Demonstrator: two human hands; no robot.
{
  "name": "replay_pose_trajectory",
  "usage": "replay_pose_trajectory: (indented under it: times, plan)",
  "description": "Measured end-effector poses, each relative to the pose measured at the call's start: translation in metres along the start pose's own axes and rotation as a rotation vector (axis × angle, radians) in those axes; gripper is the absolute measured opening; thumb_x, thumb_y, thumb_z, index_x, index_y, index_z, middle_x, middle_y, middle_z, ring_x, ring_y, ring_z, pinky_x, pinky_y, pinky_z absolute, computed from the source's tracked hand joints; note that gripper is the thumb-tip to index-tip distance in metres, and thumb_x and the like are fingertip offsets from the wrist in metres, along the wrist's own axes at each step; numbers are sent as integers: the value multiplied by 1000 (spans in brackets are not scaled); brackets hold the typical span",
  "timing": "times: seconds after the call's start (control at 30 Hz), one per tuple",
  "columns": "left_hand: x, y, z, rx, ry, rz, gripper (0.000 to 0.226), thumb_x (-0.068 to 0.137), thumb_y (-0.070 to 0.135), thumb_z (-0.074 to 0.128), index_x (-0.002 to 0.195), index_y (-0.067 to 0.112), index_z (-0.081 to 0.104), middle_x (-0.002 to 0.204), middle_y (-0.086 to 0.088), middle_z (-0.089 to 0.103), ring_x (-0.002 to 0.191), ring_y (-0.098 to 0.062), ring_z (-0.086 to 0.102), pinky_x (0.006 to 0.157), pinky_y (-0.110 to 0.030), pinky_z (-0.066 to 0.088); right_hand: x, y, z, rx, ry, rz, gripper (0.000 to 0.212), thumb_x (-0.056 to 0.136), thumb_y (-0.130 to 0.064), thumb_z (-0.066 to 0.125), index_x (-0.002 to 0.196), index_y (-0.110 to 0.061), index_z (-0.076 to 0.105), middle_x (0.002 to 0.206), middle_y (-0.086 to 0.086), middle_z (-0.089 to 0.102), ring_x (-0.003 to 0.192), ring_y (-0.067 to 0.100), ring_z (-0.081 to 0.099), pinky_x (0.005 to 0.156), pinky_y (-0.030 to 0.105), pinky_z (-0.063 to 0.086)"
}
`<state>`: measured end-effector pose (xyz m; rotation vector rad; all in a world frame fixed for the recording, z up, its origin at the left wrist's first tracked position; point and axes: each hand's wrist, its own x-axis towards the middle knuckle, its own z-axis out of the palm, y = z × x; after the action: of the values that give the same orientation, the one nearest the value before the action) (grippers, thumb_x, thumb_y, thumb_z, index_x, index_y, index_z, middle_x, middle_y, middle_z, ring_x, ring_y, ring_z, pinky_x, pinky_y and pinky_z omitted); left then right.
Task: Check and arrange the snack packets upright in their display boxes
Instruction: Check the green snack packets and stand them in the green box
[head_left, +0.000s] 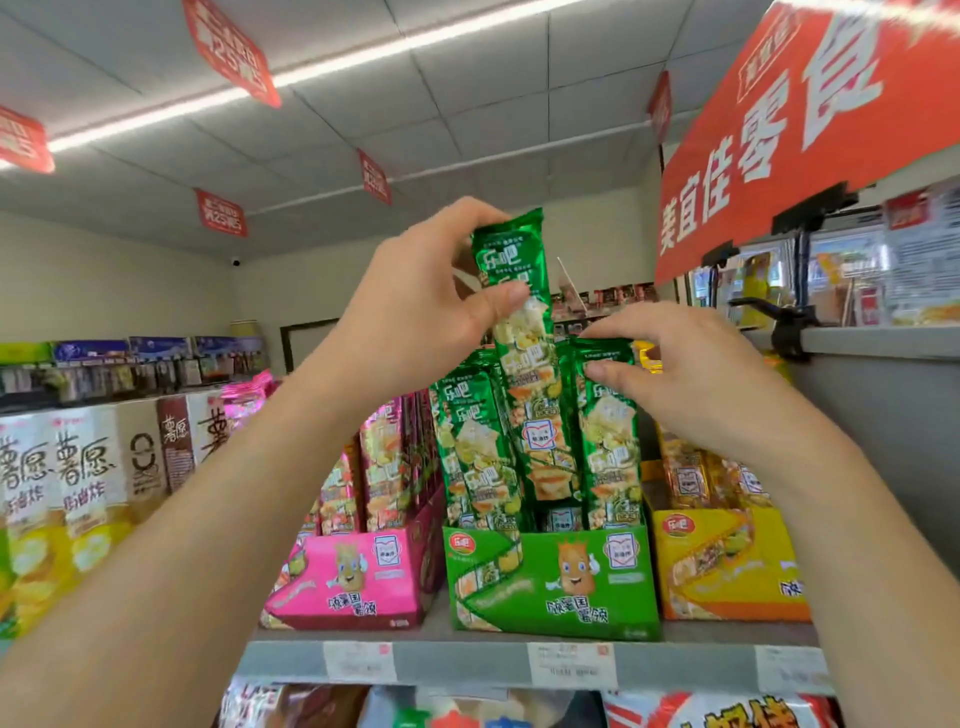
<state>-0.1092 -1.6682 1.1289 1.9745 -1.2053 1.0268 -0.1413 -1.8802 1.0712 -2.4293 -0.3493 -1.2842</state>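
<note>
One raised packet (514, 249), glossy green, is pinched by left hand (415, 306); right hand (696, 384) pinches boxed packet (608, 447).

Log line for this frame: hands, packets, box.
left hand: pinches raised green packet | right hand: pinches top of right-side green packet | green display box: other packets standing inside | phase: arranging

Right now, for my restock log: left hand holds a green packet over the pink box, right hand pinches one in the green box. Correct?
No. In the head view the left hand holds the raised packet over the green box, not the pink box; the right hand does pinch a standing packet there.
</note>
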Motion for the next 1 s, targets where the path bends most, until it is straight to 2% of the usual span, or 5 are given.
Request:
replay_pose_trajectory:
  times: [0.4, 0.57, 0.7, 0.8, 1.0]
  plan:
    - [-12, -14, 36, 323, -201, 35, 33, 85, 42, 67, 108, 19, 75, 107, 2, 65, 93, -10, 46, 77, -24, 32, -12, -8, 14, -1, 117, -118, 41, 90, -11, 62, 128, -25, 59, 117, -6, 62, 114, 15, 49, 97, 36, 40]
    - [-12, -6, 32, 359, -199, 109, 36, 85, 33, 72, 118, 17, 71, 111, 0, 72, 100, -17, 66, 88, -32, 51, -22, -14, 24, -30, 141, -150, 39, 93, -34, 56, 130, -20, 59, 119, -6, 59, 114, 16, 47, 92, 43, 42]
    - [-5, -10, 20, 255, -275, -12, 19, 90, 19, 64, 105, 25, 75, 87, 17, 69, 73, 6, 60, 70, -5, 43, -23, -12, 25, -88, 114, -138, 43, 88, -45, 57, 125, -23, 61, 116, -7, 58, 115, 17, 46, 90, 43, 41]
    - [6, -14, 16, 108, -272, -121, 25, 94, 16, 56, 92, 31, 76, 67, 17, 67, 53, -5, 56, 58, -19, 48, -19, -12, 22, -32, 94, -122, 37, 86, -45, 58, 118, -28, 63, 126, -7, 52, 129, 17, 35, 102, 47, 35]
    - [32, -21, 29, 250, -492, -165, 38, 89, 4, 55, 116, 27, 71, 103, 18, 68, 80, 10, 61, 80, -10, 48, -6, -12, 10, 19, -100, -77, 31, 90, -48, 41, 114, -34, 55, 128, -14, 53, 126, 10, 40, 106, 50, 33]
